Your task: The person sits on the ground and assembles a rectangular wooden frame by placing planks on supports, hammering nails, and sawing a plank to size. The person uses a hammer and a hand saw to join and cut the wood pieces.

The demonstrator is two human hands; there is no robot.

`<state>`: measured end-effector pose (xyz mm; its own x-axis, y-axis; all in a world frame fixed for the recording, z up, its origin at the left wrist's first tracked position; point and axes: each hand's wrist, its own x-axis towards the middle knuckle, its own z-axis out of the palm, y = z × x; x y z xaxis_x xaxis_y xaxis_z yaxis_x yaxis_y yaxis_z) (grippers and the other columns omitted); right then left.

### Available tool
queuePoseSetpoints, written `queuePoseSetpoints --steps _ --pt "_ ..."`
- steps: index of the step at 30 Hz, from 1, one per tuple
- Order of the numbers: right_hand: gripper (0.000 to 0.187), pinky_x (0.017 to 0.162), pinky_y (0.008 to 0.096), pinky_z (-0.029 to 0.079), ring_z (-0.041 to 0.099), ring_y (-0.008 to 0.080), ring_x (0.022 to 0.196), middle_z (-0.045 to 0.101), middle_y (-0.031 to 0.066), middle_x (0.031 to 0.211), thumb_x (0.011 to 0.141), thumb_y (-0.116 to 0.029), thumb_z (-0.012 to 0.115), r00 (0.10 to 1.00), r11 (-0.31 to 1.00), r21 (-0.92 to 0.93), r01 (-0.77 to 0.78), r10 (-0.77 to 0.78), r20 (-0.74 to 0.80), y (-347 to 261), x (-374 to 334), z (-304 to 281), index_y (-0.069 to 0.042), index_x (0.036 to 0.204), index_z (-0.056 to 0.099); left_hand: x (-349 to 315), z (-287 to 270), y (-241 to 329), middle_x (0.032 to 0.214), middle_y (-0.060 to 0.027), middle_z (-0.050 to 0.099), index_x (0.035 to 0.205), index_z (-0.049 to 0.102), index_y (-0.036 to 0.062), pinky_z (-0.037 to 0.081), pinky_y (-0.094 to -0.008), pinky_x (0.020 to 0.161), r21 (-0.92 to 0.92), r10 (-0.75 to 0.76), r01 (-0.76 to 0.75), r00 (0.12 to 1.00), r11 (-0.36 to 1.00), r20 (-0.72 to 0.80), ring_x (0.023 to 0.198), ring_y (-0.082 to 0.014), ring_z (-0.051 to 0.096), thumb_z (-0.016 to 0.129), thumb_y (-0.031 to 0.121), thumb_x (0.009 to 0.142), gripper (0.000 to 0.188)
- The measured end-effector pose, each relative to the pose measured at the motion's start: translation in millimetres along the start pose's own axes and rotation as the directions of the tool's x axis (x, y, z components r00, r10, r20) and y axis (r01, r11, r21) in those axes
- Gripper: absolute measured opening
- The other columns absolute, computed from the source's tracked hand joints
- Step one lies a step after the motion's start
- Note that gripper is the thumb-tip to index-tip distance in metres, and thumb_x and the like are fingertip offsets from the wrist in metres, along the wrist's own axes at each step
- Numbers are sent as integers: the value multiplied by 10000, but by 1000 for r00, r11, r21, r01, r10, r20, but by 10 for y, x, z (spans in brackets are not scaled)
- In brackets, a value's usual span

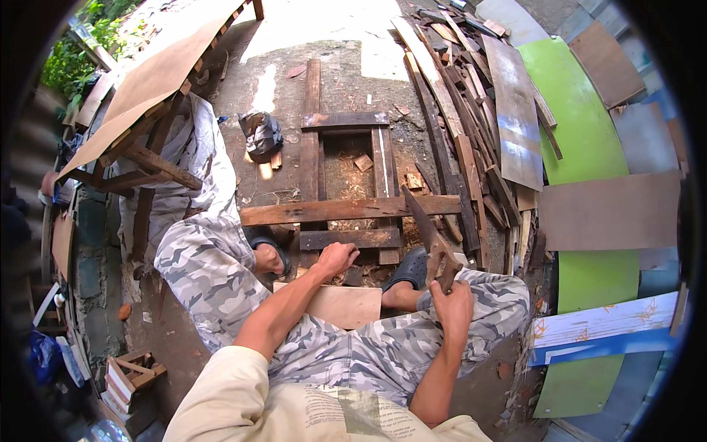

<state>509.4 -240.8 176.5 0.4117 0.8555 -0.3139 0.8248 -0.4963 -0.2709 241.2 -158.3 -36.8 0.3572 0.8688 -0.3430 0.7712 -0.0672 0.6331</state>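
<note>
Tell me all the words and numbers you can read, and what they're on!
None can be read.
Cream shirt: rows of print on the front, too small and blurred to read.
White-and-blue panel: orange marks, no words I can make out.
Saw in the right hand: no lettering I can make out.

Brown plank [335, 212], apparently rust-brown saw blade [420, 219]

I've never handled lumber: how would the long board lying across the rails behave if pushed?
Its straight, solid look suggests the long board is probably stiff. Flat-faced, it should slide rather than roll. Pressing its left end, which extends past the left rail, might tip it.
</note>
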Motion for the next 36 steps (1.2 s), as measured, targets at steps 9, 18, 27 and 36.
queuePoseSetpoints --steps 9,18,27,36 --pt "649 924 542 488 643 516 1033 675 344 1077 871 -251 663 997 942 332 53 -70 37 -550 67 30 -18 1414 395 -518 -328 -194 772 -209 713 898 747 45 554 -488 741 -13 -270 274 936 962 -227 793 -394 713 632 541 917 510" --pt "551 917 526 502 653 491 1025 679 325 1086 852 -142 647 974 878 422 226 -189 -127 -631 163 339 52 1348 506 -178 -568 221 916 -169 713 974 711 56 542 -479 809 121 -6 41 962 992 -274 921 -374 688 693 407 886 363" --pt "511 961 431 513 668 411 1113 677 289 1193 887 -181 624 975 789 581 200 -99 -201 -564 69 448 58 1336 575 794 -665 108 1285 -217 583 1381 545 47 491 -469 1026 288 -27 49 996 956 -82 1229 -373 563 667 368 908 584" --pt "457 882 355 548 727 288 1020 717 256 1125 928 -132 666 962 765 585 269 -181 -206 -583 -456 572 69 1331 591 1314 -350 -312 1389 -231 562 1407 512 0 289 -501 1163 203 -140 133 990 970 21 1362 -368 461 495 556 968 708"
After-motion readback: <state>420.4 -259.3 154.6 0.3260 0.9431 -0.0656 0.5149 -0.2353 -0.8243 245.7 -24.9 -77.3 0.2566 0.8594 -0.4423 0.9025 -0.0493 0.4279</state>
